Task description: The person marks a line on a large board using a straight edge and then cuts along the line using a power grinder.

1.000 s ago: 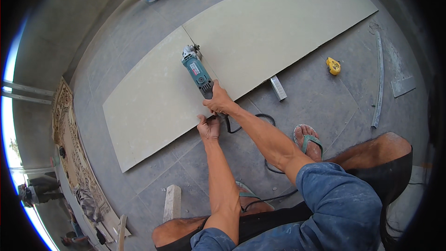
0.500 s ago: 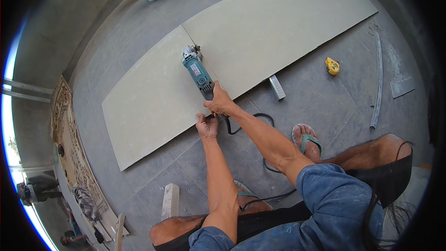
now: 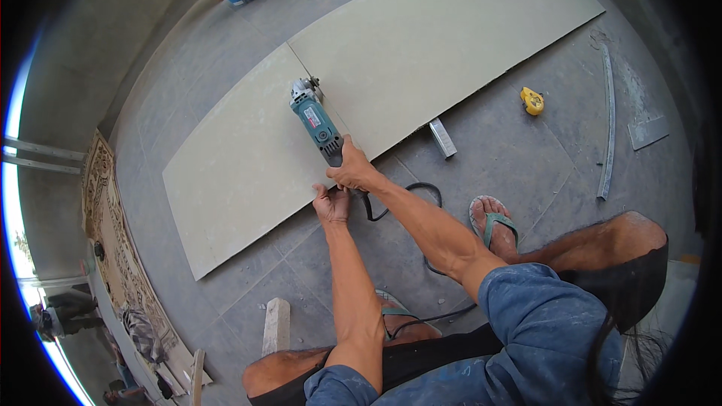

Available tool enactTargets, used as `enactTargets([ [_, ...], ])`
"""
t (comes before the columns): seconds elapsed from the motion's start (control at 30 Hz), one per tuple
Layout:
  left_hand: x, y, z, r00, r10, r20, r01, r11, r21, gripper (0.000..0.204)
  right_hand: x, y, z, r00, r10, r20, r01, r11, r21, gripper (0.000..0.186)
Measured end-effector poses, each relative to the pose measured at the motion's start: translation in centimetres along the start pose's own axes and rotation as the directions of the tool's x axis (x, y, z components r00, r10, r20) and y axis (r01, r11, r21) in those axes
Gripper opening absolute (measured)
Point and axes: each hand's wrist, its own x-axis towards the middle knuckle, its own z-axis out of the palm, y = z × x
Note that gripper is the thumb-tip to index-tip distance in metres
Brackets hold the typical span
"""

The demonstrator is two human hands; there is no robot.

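Hardly anything had moved since the earlier frame except the view itself, which had slid slightly; grinder, hands and board kept almost the same places relative to one another.

The board lay flat and low over the floor, stretching from near left to far right. A line crossed it from the far edge toward the near one, dark beyond the wheel and fainter on the near side. The grinder lay over the board just left of that line, its head pointing away and the wheel at the line. Whether the wheel was spinning could not be told.

The right hand had its fingers clamped round the grinder's rear handle. The left hand was just nearer, at the board's near edge, thumb up; its fingertips were partly hidden, so whether they gripped the edge or the grinder's tail could not be told. The cord looped away to the right.

A metal piece stuck out from under the near edge, with a tape measure farther right.

The step in hand appeared to be cutting the board along the line, partly done. The next move seemed to call for drawing the grinder nearer, wheel upright and on the line, with the left hand well clear of its path.
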Motion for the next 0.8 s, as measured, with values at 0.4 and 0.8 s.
enactTargets([
  [0.4, -0.5, 0.2, -0.6, 0.959, -0.127, 0.252, 0.119, 0.992, 0.045, 0.038, -0.9, 0.4, -0.6, 1.0, 0.014, 0.002, -0.014, 1.0, -0.005, 0.079],
  [0.8, 1.5, 2.0, -3.5, 0.867, -0.222, 0.447, 0.199, 0.975, 0.098, 0.043, -2.1, 0.2, 0.2, 1.0, -0.007, 0.002, 0.007, 0.999, 0.033, 0.075],
])
